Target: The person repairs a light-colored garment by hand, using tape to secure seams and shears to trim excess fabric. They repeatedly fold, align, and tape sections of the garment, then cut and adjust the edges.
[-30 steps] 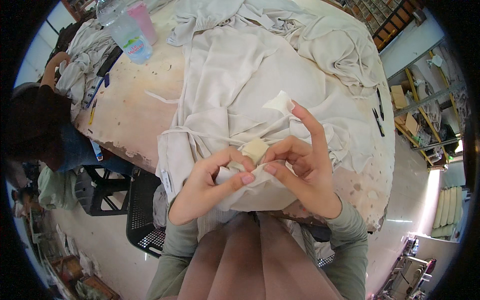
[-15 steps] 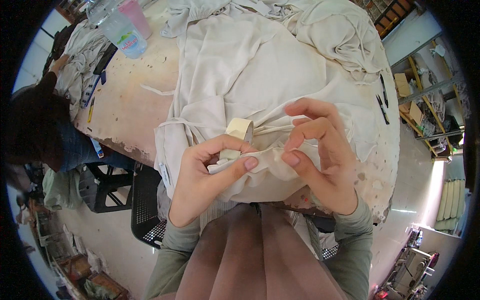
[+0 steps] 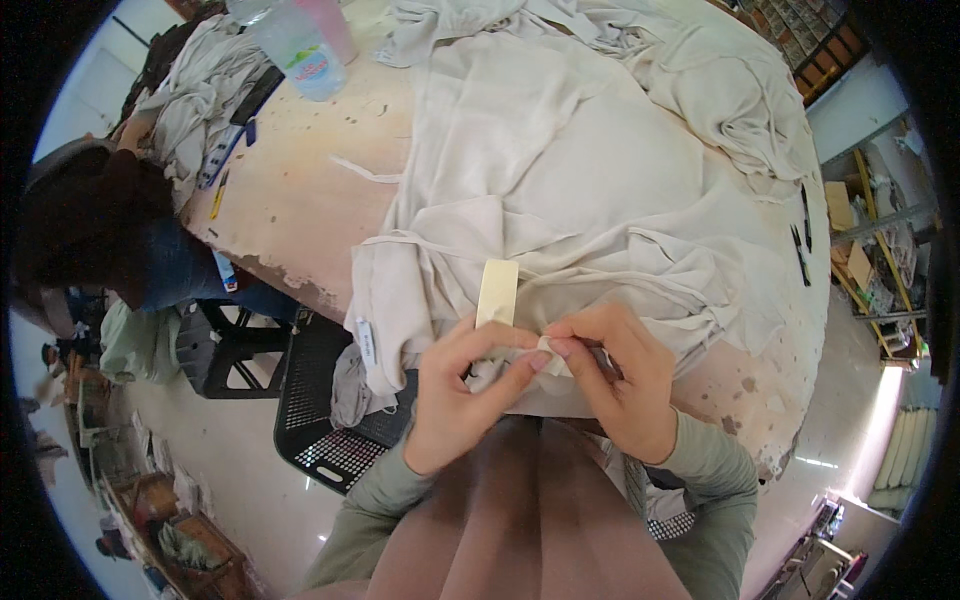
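As your left hand (image 3: pixel 465 400) and right hand (image 3: pixel 628 388) pinched it, the off-white garment (image 3: pixel 570 120) looked soft and rumpled. A cream tape roll (image 3: pixel 498 292) showed edge-on.

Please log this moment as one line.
left hand: pinching pale cloth; right hand: pinching same cloth; yellow roll: against left fingers

On the table (image 3: pixel 350 130), far left, I log from my remote screen: clear bottle (image 3: pixel 315 68), pink cup (image 3: pixel 331 25) behind it. Table's left edge: slim yellow tool (image 3: pixel 219 195). Right edge: two slim black tools (image 3: pixel 800 256). Left of table, I note: black stool (image 3: pixel 215 350), perforated black crate (image 3: pixel 308 400).
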`<action>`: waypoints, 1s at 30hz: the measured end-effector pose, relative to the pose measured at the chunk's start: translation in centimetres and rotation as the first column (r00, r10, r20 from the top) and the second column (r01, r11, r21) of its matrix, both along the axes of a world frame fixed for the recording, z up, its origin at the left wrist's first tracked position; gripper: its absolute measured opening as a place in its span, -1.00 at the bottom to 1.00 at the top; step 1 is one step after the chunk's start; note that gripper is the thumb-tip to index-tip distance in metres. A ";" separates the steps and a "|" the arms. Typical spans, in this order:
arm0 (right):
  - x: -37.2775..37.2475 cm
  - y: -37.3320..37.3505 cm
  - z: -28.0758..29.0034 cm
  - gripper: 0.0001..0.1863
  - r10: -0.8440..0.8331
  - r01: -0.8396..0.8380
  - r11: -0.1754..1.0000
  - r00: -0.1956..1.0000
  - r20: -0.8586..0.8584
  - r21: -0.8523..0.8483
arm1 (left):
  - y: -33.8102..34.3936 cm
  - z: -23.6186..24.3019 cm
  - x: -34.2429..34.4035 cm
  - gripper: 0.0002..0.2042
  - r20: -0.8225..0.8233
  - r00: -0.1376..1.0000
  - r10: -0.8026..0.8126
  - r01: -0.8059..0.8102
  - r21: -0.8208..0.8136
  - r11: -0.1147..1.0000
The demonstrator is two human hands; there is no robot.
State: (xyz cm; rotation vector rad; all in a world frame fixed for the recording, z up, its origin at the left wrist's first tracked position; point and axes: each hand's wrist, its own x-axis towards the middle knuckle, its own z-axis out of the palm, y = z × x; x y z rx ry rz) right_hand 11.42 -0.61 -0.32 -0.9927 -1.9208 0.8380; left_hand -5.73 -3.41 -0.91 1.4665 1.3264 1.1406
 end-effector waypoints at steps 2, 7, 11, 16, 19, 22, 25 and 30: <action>-0.5 -0.2 -0.6 -0.85 0.002 -0.003 0.998 1.000 -0.010 -0.061 | -0.9 -0.7 0.1 -0.87 -0.170 0.982 0.078 -0.052 0.152 0.987; -1.5 -1.0 -1.1 -0.90 -0.026 0.031 0.973 0.999 0.025 -0.227 | -2.2 -2.1 -0.2 -0.83 -0.312 0.936 0.164 -0.076 0.275 0.958; -0.8 -1.0 -0.4 -0.86 0.049 -0.017 0.901 0.997 0.064 -0.433 | -2.3 -2.5 -0.6 -0.80 -0.325 0.932 0.158 -0.035 0.354 0.935; -0.4 -0.1 -0.4 -0.82 0.277 -0.271 0.961 0.934 0.226 -0.060 | -2.5 -2.1 -1.0 -0.79 -0.352 0.921 0.164 -0.025 0.367 0.930; -0.4 -0.2 -1.0 -0.85 0.302 -0.296 0.953 0.921 0.244 -0.062 | -2.7 -2.1 -1.5 -0.79 -0.316 0.942 0.110 -0.020 0.276 0.961; -0.9 -0.2 -1.9 -0.88 0.284 -0.291 0.956 0.898 0.336 -0.031 | -2.3 -2.0 -3.1 -0.78 -0.097 0.990 0.099 -0.074 0.227 0.971; -1.2 1.3 -2.5 -0.87 0.254 -0.354 0.928 0.828 0.500 0.114 | -0.7 -2.3 -6.8 -0.75 0.074 0.925 0.374 -0.381 0.147 0.913; -4.5 7.4 -3.6 -0.79 -0.088 -0.080 0.907 0.925 0.370 0.414 | 5.4 -5.3 -14.5 -0.62 -0.607 0.699 0.378 -0.363 0.154 0.919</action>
